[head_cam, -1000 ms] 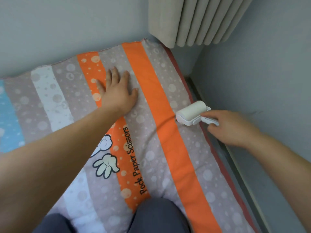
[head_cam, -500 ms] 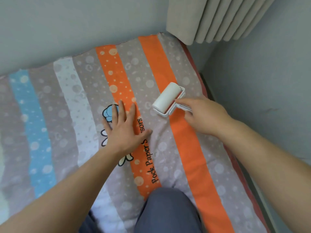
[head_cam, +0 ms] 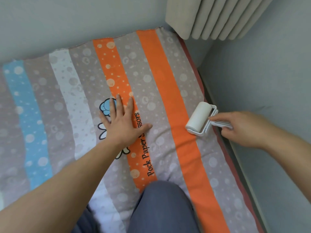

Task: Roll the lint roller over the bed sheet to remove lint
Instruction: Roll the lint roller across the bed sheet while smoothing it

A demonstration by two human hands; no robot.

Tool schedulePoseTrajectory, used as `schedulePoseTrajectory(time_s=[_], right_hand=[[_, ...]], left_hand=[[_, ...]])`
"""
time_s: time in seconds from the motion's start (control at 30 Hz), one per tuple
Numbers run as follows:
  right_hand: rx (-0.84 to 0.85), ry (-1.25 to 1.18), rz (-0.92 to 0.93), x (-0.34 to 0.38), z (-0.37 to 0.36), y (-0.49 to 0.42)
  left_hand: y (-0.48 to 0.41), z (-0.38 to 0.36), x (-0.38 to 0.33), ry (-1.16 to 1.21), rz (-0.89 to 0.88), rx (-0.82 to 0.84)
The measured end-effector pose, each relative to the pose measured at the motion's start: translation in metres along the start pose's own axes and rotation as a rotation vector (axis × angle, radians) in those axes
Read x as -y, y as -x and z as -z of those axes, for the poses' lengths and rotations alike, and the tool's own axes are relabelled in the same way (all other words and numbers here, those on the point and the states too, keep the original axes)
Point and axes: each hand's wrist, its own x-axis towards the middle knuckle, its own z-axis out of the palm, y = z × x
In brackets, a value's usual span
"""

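A knee (head_cam: 165, 207) in blue-grey trousers rests on the bed sheet (head_cam: 67, 98), nearest the camera. Beyond it the left hand (head_cam: 121, 123) lies flat on the sheet, fingers straight and spread, over a cartoon print (head_cam: 105, 107). To the right, the right hand (head_cam: 242, 128) curls its fingers round the white handle (head_cam: 222, 124) of the lint roller (head_cam: 199, 117); the index finger seems stretched along it. The roller sits on a grey stripe (head_cam: 193, 101) by the sheet's right edge. Farthest back hangs a beige curtain (head_cam: 218, 15).

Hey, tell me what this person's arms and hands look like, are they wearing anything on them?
Both are bare: the left hand and right hand show no gloves, rings or watch, and no sleeves are in view above them. The only clothing visible is blue-grey trousers at the bottom edge.
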Motion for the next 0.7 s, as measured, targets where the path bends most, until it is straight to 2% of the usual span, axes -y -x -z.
schedulePoseTrajectory(time_s=[0.2,0.43,0.57,0.7], right_hand=[[0.083,0.031,-0.019,0.007,0.009,0.002],[0.174,0.129,-0.047,0.033,0.03,-0.013],[0.182,0.209,-0.078,0.051,0.039,-0.018],[0.138,0.211,-0.106,0.055,0.034,-0.016]], left_hand=[[0.002,0.005,-0.008,0.004,0.033,0.008],[0.012,0.026,-0.017,0.019,0.053,0.099],[0.031,0.021,-0.016,0.092,0.018,0.156],[0.039,0.009,-0.017,0.044,-0.053,0.152]])
